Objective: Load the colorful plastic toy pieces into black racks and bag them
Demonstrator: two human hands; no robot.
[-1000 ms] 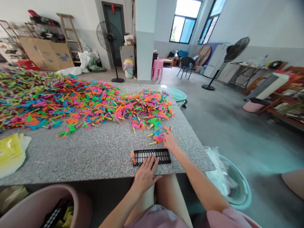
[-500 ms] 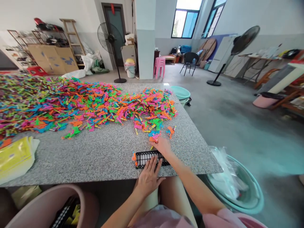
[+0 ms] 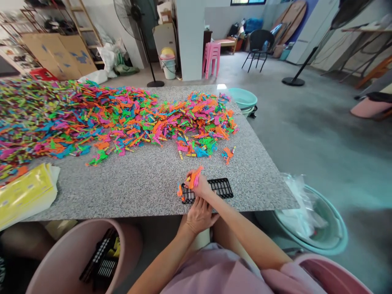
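My right hand (image 3: 202, 188) is closed around small plastic toy guns (image 3: 195, 178), orange and pink, and is raised over a black openwork rack (image 3: 222, 188). My left hand (image 3: 197, 216) lies with outstretched fingers on the rack's near edge, palm down, partly behind the right wrist. At the rack's left end sits an orange toy gun (image 3: 180, 191). Beyond the rack, a loose orange toy gun (image 3: 227, 155) with a yellow-and-white tip lies on the speckled stone table (image 3: 137, 183). My right hand hides part of the rack's middle.
A heap of coloured toy guns (image 3: 128, 118) spreads across the table's far side. Yellow printed plastic sheets (image 3: 27, 192) lie at left. Below the near edge stands a pink tub (image 3: 121, 245) containing black racks. A teal basin (image 3: 338, 228) holding clear bags stands at right.
My right hand has drawn back from the loose toy guns to above the rack, bringing orange and pink ones. My left hand stays on the rack. The view has tilted down.
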